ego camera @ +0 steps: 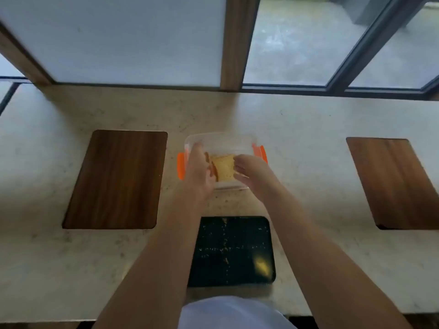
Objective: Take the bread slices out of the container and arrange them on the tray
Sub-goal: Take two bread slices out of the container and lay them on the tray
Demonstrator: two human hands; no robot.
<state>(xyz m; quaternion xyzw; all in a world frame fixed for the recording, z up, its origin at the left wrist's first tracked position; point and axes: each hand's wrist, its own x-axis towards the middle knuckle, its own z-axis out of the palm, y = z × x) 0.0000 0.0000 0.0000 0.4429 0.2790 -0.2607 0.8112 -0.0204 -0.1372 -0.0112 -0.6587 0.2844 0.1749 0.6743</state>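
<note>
Bread slices sat inside the clear container at frame center, between both hands. Left hand and right hand were loosely cupping the stack's sides; firm grip? couldn't tell. Tray waited directly below.

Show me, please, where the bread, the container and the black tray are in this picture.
bread (pixel 224 167): head view, on the pale face of the slice between the hands.
container (pixel 221 138): head view, on the clear far wall.
tray (pixel 213 269): head view, on its bare dark surface.

Pale stone counter, 2 inset wood panels, frosted windows behind.
</note>
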